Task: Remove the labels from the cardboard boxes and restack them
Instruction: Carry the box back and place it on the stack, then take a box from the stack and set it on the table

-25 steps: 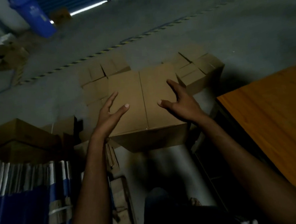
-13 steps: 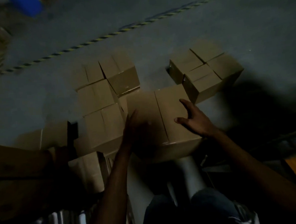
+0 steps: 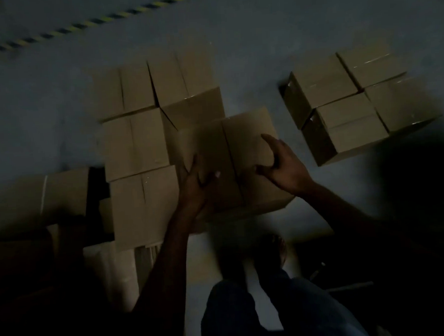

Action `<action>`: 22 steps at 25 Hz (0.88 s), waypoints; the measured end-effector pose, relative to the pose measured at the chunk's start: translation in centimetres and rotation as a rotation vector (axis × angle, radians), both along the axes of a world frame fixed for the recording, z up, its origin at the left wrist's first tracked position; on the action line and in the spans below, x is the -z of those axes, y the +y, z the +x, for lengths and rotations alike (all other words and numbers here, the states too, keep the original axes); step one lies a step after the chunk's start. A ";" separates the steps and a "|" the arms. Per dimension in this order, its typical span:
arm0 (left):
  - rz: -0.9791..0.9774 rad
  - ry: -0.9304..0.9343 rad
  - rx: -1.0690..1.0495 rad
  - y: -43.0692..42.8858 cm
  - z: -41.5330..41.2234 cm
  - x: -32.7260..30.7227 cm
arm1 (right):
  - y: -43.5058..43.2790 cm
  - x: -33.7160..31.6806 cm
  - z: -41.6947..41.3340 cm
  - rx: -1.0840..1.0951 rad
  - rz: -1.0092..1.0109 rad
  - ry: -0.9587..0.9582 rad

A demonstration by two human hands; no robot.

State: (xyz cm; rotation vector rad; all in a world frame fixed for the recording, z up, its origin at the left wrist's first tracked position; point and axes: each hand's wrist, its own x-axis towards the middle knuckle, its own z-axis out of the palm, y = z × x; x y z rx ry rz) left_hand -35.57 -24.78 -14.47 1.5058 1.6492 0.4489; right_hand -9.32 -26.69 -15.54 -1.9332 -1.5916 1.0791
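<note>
Two hands hold one box (image 3: 242, 140) in front of the person, and the coming move turns on where this box lies between the two groups of boxes on the floor (image 3: 248, 62). The left hand (image 3: 195, 187) takes the box at its near left part, with the thumb on the top face and the other fingers up along the left edge. The right hand (image 3: 286, 167) lies over the right half of the top, with arched fingers and the thumb toward the seam (image 3: 230, 157). So the grip comes from both sides and is bent round the cardboard, not flat, though the picture is dim and blurred and the fingertips are not clear. The box is between the hands and a little beyond them, away from the body. Its seam runs from far to near, almost in line with the forearms. The left group (image 3: 136, 144) is just beside the box, and their edges seem to touch or overlap in this view. The right group (image 3: 355, 107) stands apart, with bare floor between. The left group is therefore nearer, on the side of the left hand. It cannot be told whether the box rests on the floor or is lifted. No label shows on its top face, so the step is probably to turn it or to set it on a stack.
</note>
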 end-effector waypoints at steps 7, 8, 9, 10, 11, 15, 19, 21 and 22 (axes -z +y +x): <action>0.150 0.241 0.057 10.7 -1.7 12.1 | 11.5 10.3 -2.0 -0.066 0.045 0.020; 0.159 0.259 0.044 12.1 -2.0 13.4 | 13.1 12.0 -2.5 -0.069 0.046 0.030; 0.160 0.273 0.030 13.4 -2.3 14.8 | 14.5 13.4 -2.9 -0.070 0.050 0.043; 0.156 0.279 0.018 14.5 -2.5 15.9 | 15.7 14.7 -3.3 -0.071 0.053 0.049; 0.142 0.282 0.003 15.5 -2.8 17.2 | 16.9 16.1 -3.6 -0.076 0.062 0.056; 0.173 0.316 -0.023 19.0 -3.2 20.1 | 20.2 19.4 -4.5 -0.060 0.085 0.075; 0.197 0.366 0.138 20.5 -3.3 21.9 | 21.4 20.5 -4.8 -0.032 0.043 0.056; 0.191 0.360 0.159 20.5 -3.0 21.0 | 21.3 19.9 -4.7 -0.064 0.021 -0.016; 0.147 0.312 0.191 20.5 -3.0 20.7 | 20.9 19.3 -4.7 -0.098 0.006 -0.071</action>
